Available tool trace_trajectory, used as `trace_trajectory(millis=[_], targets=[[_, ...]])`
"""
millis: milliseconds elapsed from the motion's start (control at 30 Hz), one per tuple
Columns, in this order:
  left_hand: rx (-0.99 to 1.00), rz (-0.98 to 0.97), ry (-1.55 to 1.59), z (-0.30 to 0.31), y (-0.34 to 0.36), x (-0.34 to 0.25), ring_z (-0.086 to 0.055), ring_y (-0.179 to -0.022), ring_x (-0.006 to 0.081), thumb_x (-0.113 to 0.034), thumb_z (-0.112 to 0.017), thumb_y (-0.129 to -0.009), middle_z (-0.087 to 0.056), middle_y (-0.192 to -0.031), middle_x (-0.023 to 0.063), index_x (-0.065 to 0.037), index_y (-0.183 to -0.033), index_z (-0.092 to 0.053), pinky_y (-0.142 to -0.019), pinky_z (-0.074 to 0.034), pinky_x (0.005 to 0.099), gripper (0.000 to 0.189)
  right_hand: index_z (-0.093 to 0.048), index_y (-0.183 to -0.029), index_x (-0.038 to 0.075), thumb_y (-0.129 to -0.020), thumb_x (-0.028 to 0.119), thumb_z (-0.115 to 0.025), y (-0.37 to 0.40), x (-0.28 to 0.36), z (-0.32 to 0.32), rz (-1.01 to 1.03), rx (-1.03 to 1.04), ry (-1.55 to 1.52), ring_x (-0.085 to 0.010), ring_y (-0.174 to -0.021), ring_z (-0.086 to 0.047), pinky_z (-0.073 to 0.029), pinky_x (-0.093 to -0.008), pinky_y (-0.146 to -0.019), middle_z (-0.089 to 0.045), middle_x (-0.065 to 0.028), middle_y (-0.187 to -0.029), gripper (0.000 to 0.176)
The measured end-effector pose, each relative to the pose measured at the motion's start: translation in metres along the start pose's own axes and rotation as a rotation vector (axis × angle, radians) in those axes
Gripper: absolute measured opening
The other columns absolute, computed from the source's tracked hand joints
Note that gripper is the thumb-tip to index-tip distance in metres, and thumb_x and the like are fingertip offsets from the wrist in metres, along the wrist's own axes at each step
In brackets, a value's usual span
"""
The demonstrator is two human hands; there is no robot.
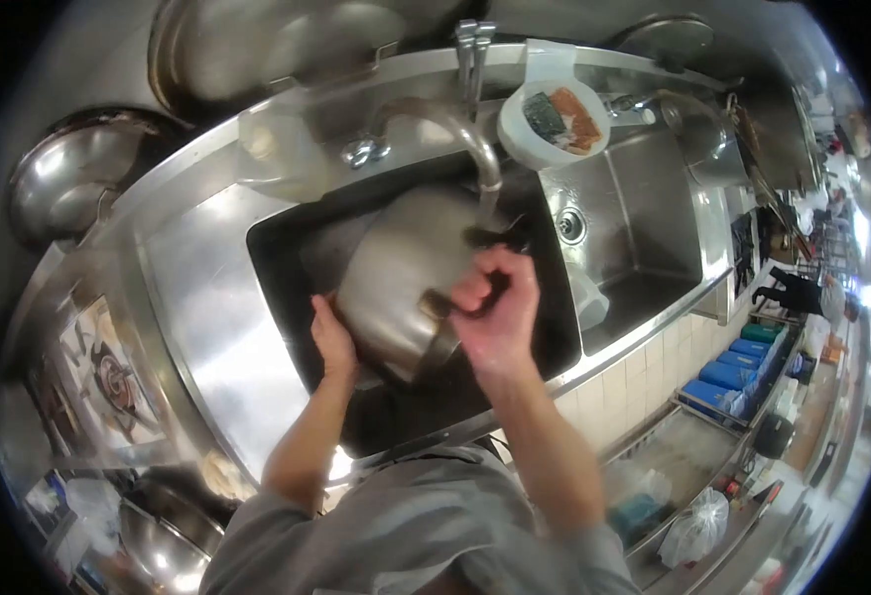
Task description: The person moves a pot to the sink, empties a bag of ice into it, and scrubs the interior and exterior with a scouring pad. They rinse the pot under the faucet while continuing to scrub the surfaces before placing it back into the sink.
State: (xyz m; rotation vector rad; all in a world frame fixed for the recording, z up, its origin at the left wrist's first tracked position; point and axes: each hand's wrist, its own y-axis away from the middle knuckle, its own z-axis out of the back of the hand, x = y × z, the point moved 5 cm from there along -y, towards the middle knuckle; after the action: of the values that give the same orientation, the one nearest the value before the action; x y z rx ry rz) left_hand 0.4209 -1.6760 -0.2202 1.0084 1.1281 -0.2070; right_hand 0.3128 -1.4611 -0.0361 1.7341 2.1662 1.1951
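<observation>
A large metal pot (396,268) lies tilted on its side in the dark sink basin (356,421), below the curved faucet (435,114). Against the pot's left side rests my left hand (334,339), its fingers extended. My right hand (498,312) is at the pot's right side, beside a dark handle, with its fingers curled. What those fingers hold, if anything, is blurred and too small to make out.
Right of the faucet, a white container (555,124) holds a green and an orange-brown scouring pad. A second sink basin (644,213) lies to the right. Large pans lean at the back and left. Blue bins (728,377) stand lower right; a person (803,296) is farther off.
</observation>
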Motion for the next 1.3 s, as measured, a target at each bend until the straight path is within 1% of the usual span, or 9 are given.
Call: trace_trajectory(millis=[33,167,300,433,600,833,900,1100,1300], targets=[[0.052,-0.072,-0.024,0.000,0.008,-0.010,-0.053,-0.126,0.0246,-0.046,-0.035,-0.111,-0.059,-0.138,0.0154,0.004,-0.137,-0.057,-0.110,-0.037,0.0339,0.061,-0.053,-0.097,0.015,-0.086,0.013,-0.064,0.004,-0.006,-0.003,-0.017,-0.002,-0.025,-0.0117,-0.059,-0.044,-0.034,-0.0277,-0.051,-0.050,0.0021,-0.077,0.016],[0.003,-0.244,-0.096,0.000,0.046,-0.033,-0.043,-0.142,0.0253,-0.029,-0.042,-0.111,-0.047,-0.154,0.0160,0.001,-0.145,-0.051,-0.119,-0.030,0.0344,0.047,-0.055,-0.096,0.016,-0.083,0.012,-0.063,0.018,-0.008,0.003,-0.016,-0.045,-0.118,-0.0131,-0.057,-0.043,-0.033,-0.0284,-0.050,-0.049,0.0022,-0.075,0.015],[0.165,-0.489,-0.256,-0.015,0.045,-0.069,-0.038,-0.147,0.0260,-0.020,-0.048,-0.109,-0.043,-0.158,0.0177,0.002,-0.146,-0.051,-0.121,-0.027,0.0348,0.043,-0.057,-0.088,0.014,-0.082,0.015,-0.062,0.027,0.025,0.017,0.037,0.031,-0.274,-0.0114,-0.057,-0.041,-0.033,-0.0266,-0.048,-0.044,0.0028,-0.073,0.008],[0.200,-0.433,-0.137,-0.006,0.020,-0.058,-0.040,-0.146,0.0256,-0.018,-0.048,-0.109,-0.044,-0.157,0.0166,0.000,-0.148,-0.048,-0.121,-0.028,0.0341,0.044,-0.054,-0.084,0.011,-0.083,0.015,-0.062,0.034,0.051,0.042,0.069,0.107,-0.554,-0.0111,-0.056,-0.042,-0.033,-0.0258,-0.048,-0.046,0.0022,-0.073,0.009],[0.311,-0.018,-0.313,0.012,0.038,0.016,-0.033,-0.151,0.0274,-0.035,-0.044,-0.110,-0.039,-0.160,0.0169,-0.003,-0.155,-0.040,-0.123,-0.024,0.0351,0.055,-0.049,-0.078,0.008,-0.082,0.009,-0.062,0.025,0.096,0.132,0.329,0.009,-0.688,-0.0128,-0.058,-0.045,-0.040,-0.0264,-0.054,-0.046,0.0001,-0.071,0.014],[0.567,-0.279,-0.615,-0.075,-0.011,-0.045,-0.022,-0.155,0.0330,-0.049,-0.032,-0.110,-0.032,-0.164,0.0200,-0.005,-0.158,-0.033,-0.126,-0.016,0.0389,0.065,-0.049,-0.078,0.007,-0.088,0.013,-0.059,0.035,0.100,0.175,0.371,-0.095,-0.890,-0.0192,-0.067,-0.054,-0.052,-0.0323,-0.067,-0.048,-0.0036,-0.070,0.015],[0.683,-0.513,-0.772,-0.119,-0.025,-0.067,-0.030,-0.151,0.0351,-0.049,-0.034,-0.109,-0.039,-0.160,0.0194,-0.010,-0.156,-0.040,-0.124,-0.022,0.0411,0.061,-0.052,-0.081,0.006,-0.091,0.017,-0.061,0.036,0.099,0.178,0.448,-0.142,-0.644,-0.0228,-0.072,-0.059,-0.055,-0.0363,-0.074,-0.055,-0.0055,-0.074,0.017],[1.011,-0.347,-1.181,-0.214,0.039,-0.160,-0.059,-0.125,0.0390,-0.047,-0.041,-0.105,-0.064,-0.135,0.0160,-0.015,-0.132,-0.063,-0.108,-0.043,0.0523,0.048,-0.057,-0.086,0.006,-0.095,0.028,-0.062,0.036,0.095,0.164,0.489,-0.135,-0.475,-0.0259,-0.080,-0.062,-0.055,-0.0390,-0.080,-0.063,-0.0064,-0.081,0.024],[1.099,-0.629,-1.252,-0.282,0.043,-0.123,-0.057,-0.127,0.0404,-0.049,-0.043,-0.102,-0.066,-0.131,0.0168,-0.017,-0.125,-0.068,-0.108,-0.044,0.0520,0.047,-0.058,-0.088,0.005,-0.096,0.027,-0.063,0.015,0.097,0.147,0.457,-0.058,-0.434,-0.0251,-0.083,-0.062,-0.054,-0.0397,-0.084,-0.063,-0.0070,-0.082,0.024]])
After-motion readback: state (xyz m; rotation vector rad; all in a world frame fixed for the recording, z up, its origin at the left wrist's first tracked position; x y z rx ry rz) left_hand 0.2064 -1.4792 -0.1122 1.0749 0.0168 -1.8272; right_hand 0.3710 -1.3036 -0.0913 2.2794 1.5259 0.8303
